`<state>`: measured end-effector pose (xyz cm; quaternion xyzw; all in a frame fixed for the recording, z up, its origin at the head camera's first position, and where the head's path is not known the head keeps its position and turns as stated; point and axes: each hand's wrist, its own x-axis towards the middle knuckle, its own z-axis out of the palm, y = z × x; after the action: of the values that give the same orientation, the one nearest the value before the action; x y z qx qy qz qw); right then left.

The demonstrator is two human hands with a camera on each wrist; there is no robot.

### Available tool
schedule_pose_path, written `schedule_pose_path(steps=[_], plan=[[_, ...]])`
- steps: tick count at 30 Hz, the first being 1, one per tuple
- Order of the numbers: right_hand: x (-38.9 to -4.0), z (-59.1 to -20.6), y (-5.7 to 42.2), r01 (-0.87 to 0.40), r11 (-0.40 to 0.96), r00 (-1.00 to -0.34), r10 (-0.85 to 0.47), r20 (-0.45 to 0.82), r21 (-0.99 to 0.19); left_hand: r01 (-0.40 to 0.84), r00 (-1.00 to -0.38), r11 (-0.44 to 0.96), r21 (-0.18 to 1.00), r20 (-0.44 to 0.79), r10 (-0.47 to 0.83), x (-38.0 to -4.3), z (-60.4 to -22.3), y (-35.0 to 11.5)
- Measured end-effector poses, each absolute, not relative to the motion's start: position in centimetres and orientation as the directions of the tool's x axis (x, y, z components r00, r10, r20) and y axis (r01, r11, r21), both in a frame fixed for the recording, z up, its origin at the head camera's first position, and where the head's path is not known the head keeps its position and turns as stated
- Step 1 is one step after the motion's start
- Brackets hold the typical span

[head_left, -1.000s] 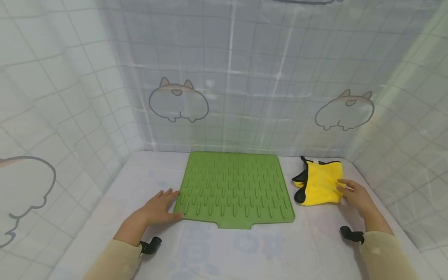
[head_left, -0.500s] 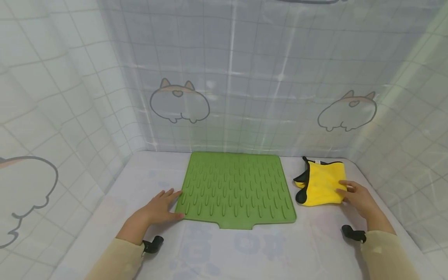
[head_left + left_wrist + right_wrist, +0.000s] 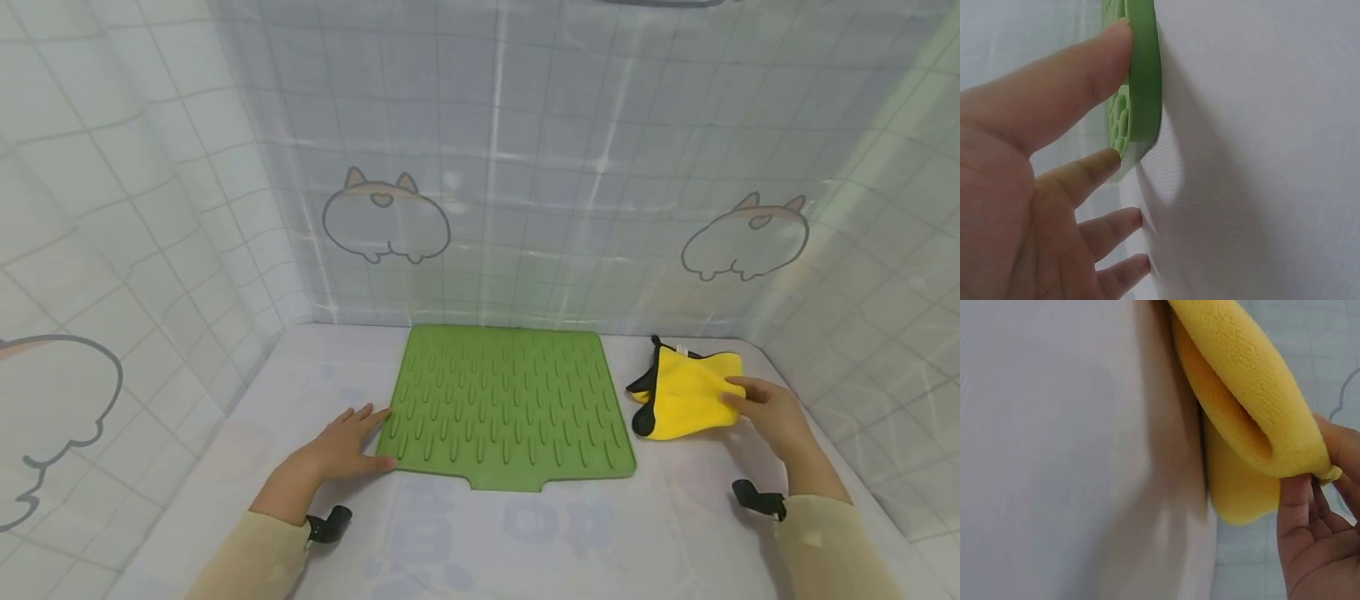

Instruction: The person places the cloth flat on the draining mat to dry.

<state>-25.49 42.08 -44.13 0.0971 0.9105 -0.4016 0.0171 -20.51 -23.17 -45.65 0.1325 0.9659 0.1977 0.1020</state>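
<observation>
A folded yellow cloth (image 3: 693, 396) with black edging lies at the right of the table in the head view. My right hand (image 3: 772, 415) pinches its right edge and lifts that side a little, and the right wrist view shows the raised fold of the cloth (image 3: 1254, 394) between thumb and fingers. To its left lies a flat green ridged mat (image 3: 506, 408) with a tab at the front. My left hand (image 3: 337, 446) rests at the mat's front left corner, fingers spread. In the left wrist view the thumb and index fingertip touch the mat's edge (image 3: 1146, 81).
A white patterned cover lies over the table (image 3: 480, 550). Sheets with a grid and cartoon print hang close behind as a back wall (image 3: 555, 167) and on both sides. A black strap mount (image 3: 330, 525) sits on each wrist.
My right hand has taken hold of the yellow cloth's right edge and raised it slightly, so the cloth is now creased. The left hand and the mat stay in place.
</observation>
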Motion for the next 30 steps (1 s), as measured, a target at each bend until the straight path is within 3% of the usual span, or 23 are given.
schedule_pose_path(steps=[10,20,30], plan=[[-24.9,-42.4,40.3,0.073,0.674,-0.978,0.191,0.078,-0.735,0.213,-0.946,0.888,0.409,-0.142,0.292,-20.6,-46.0,-23.0],[-24.7,-40.2,38.7,0.027,0.674,-0.951,0.245,0.190,-0.739,0.209,-0.947,0.887,0.412,-0.142,0.289,-20.9,-45.9,-23.1],[-24.5,-38.1,36.5,0.012,0.646,-0.942,0.264,0.208,-0.763,0.209,-0.945,0.880,0.427,-0.142,0.293,-20.6,-45.9,-23.1]])
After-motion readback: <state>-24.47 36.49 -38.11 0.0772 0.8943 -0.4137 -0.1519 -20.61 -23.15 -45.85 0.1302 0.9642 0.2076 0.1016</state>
